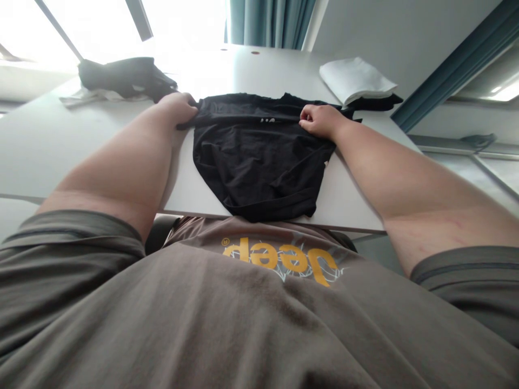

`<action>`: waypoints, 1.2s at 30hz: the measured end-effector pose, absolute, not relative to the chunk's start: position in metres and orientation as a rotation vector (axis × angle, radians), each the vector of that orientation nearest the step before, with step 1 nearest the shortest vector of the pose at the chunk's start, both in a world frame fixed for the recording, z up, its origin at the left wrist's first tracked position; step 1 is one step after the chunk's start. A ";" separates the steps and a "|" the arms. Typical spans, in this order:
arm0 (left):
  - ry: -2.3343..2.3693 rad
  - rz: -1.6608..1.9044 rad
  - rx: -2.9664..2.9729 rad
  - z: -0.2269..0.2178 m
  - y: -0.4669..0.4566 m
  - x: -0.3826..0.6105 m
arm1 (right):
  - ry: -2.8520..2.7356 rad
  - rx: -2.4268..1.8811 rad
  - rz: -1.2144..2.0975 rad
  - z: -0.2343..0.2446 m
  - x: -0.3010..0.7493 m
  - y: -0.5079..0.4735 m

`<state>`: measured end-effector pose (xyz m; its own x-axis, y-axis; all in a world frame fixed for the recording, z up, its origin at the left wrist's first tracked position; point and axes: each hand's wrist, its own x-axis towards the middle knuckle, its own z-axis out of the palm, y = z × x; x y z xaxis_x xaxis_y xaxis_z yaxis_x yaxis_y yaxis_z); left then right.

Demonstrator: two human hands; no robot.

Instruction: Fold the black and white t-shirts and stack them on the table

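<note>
Gripping the black garment along its far edge: left hand and right hand, fingers curled tight on cloth, garment flat on the white table (yellow "Jeep" on the shirt).

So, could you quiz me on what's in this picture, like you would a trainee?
1. True or false: the left hand and the right hand both grip the black garment.
2. What lies at the far right of the table? A) folded white cloth B) laptop C) red bucket
3. Which hand is nearer the dark clothes pile?
Key: 1 true; 2 A; 3 left.
</note>
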<state>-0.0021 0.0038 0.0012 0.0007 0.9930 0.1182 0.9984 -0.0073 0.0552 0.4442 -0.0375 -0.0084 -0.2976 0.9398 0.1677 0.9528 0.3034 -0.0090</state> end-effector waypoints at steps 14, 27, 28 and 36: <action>-2.214 -0.237 -2.200 -0.002 0.008 -0.006 | -2.418 -1.747 -0.159 -0.009 0.445 -0.036; -2.181 -0.189 -2.174 -0.002 0.006 -0.003 | -2.431 -1.759 -0.177 -0.010 0.445 -0.035; -2.182 -0.190 -2.172 -0.002 0.007 -0.003 | -2.431 -1.758 -0.176 -0.010 0.446 -0.034; -2.181 -0.196 -2.187 0.000 0.006 -0.002 | -2.433 -1.757 -0.144 -0.013 0.450 -0.029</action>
